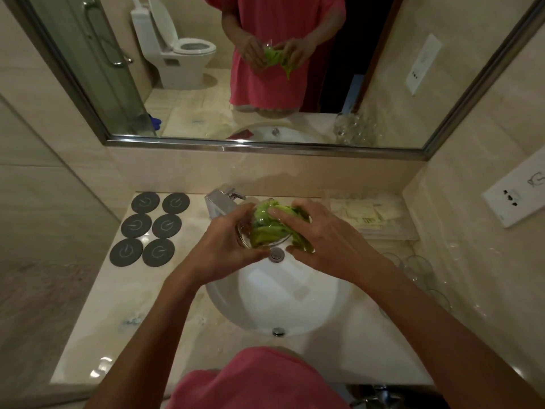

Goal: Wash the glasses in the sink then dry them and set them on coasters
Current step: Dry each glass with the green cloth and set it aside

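Observation:
Over the white sink point(283, 305) my left hand point(227, 246) grips a clear glass point(249, 236), tilted with its mouth toward the right. A green cloth point(267, 221) is stuffed into the glass and spills out of it. My right hand point(321, 237) holds the cloth, fingers curled over it at the glass's mouth. Several dark round coasters point(150, 228) lie in two columns on the counter to the left, all bare. Several more clear glasses point(418, 270) stand on the counter at the right, partly hidden by my right forearm.
A chrome tap point(221, 199) stands behind the sink, just beyond the glass. A clear tray of packets point(371, 216) sits at the back right. A wall socket plate point(516, 196) is on the right wall. A large mirror point(265, 69) hangs above the counter.

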{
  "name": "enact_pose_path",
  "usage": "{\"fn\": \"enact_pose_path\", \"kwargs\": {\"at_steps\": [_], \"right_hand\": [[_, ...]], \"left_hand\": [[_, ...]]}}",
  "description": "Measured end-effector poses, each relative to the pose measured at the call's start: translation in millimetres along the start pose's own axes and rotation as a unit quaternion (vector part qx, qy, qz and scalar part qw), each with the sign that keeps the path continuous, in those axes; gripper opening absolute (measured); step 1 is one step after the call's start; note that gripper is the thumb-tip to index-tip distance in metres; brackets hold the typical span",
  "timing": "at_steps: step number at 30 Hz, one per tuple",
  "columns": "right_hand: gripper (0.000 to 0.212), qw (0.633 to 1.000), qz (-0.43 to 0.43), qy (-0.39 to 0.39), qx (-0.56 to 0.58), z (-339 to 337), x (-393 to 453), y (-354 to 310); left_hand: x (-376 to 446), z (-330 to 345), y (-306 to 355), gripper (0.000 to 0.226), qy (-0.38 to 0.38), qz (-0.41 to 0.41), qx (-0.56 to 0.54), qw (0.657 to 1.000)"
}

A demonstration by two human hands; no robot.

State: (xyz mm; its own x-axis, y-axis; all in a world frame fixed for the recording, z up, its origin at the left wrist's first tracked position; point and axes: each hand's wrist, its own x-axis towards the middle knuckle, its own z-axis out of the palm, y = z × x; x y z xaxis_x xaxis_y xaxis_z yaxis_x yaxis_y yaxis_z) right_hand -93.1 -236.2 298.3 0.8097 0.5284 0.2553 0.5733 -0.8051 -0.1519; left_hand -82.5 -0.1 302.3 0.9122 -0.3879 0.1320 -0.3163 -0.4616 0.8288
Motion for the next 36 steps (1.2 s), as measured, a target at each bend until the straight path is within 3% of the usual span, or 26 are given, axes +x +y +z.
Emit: {"fn": "enact_pose_path", "kwargs": {"at_steps": [3,8,15,19,31,36], "right_hand": [[0.075,0.988,0.084,-0.057,0.114,2,6,-6],[0.07,0.913,0.2,-0.105,0.341,6,18,-16],[0.037,0.852,0.2,-0.177,0.451,-4,31,-19],[0.033,0.821,0.232,-0.229,0.469,-9,29,-18],[0.035,0.767,0.275,-0.152,0.56,-12,13,-14],[0.056,0.669,0.303,-0.104,0.67,-9,5,-9]], "left_hand": [[-1,3,2,0.082,0.038,0.02,0.049,0.998],[-2,7,-1,0.076,0.074,0.061,0.132,0.987],[-4,15,-5,0.082,0.08,0.068,0.174,0.979],[-5,20,-8,0.085,0.071,0.087,0.199,0.974],[-3,32,-15,0.084,0.085,0.094,0.179,0.976],[-3,30,-25,0.085,0.089,0.098,0.178,0.975]]}}
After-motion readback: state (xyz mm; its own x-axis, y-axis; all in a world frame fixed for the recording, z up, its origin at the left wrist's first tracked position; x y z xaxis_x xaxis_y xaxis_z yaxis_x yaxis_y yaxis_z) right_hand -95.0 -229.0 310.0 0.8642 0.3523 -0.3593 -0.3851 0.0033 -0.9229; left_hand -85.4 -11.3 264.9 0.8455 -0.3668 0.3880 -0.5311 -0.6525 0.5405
